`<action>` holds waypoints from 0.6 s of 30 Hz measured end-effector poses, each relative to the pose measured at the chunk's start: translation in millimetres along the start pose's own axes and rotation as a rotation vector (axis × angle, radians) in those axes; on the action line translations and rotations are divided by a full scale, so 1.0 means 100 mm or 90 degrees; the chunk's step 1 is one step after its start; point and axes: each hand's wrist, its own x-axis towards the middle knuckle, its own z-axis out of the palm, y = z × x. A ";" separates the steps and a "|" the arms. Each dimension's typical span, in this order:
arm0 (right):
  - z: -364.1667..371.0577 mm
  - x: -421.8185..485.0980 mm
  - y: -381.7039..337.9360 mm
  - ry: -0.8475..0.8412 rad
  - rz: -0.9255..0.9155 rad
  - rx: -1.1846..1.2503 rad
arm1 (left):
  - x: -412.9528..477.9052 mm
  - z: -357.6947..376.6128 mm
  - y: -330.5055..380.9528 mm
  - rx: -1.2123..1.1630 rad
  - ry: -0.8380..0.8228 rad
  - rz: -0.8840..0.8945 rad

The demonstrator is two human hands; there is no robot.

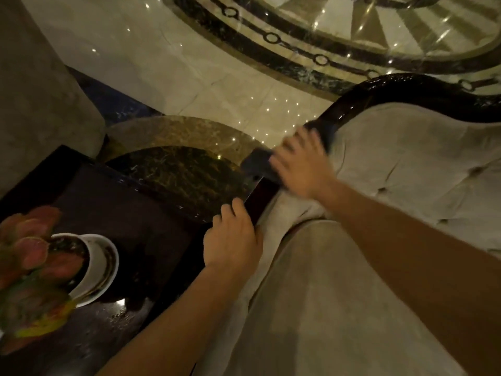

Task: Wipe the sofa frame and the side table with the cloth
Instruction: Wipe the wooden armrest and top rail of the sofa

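Polished marble floor (168, 63), pale with a dark inlaid ring, fills the top of the view from ten to two o'clock. Beige tufted sofa upholstery (406, 164) spreads from three to six o'clock, edged by the dark glossy sofa frame (393, 88) curving up toward one o'clock. At eight o'clock sits the dark side table worktop (116, 213), carrying a white pot (100, 264) of pink-leaved plants. Near centre, the right hand (303, 164) — blurred — presses a dark cloth (257, 164) onto the frame, fingers spread flat over it. Just below, the left hand (233, 240) grips the frame's rail, fingers curled around it.
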 end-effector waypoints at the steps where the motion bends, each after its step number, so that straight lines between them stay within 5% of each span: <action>1: -0.04 0.20 0.24 0.014 0.060 -0.039 | 0.10 0.02 0.04 0.009 0.002 -0.006; 4: 0.05 0.25 0.20 0.081 0.113 -0.055 | 0.46 0.03 0.23 0.007 -0.013 -0.014; 7: 0.23 -0.16 -0.22 0.068 -0.055 0.037 | 0.62 0.01 0.34 -0.055 -0.001 -0.028; 10: 0.01 0.05 0.39 0.044 -0.163 -0.043 | 0.63 0.07 0.37 -0.034 0.033 -0.028; 14: -0.23 0.31 0.98 0.118 0.040 -0.096 | 0.69 0.16 0.34 0.069 0.050 -0.001; 16: -0.09 0.18 0.46 0.125 0.135 -0.042 | 0.68 0.17 0.35 0.071 0.045 0.017; 18: 0.12 -0.03 -0.14 0.092 0.067 0.032 | 0.66 0.17 0.35 0.084 0.047 0.028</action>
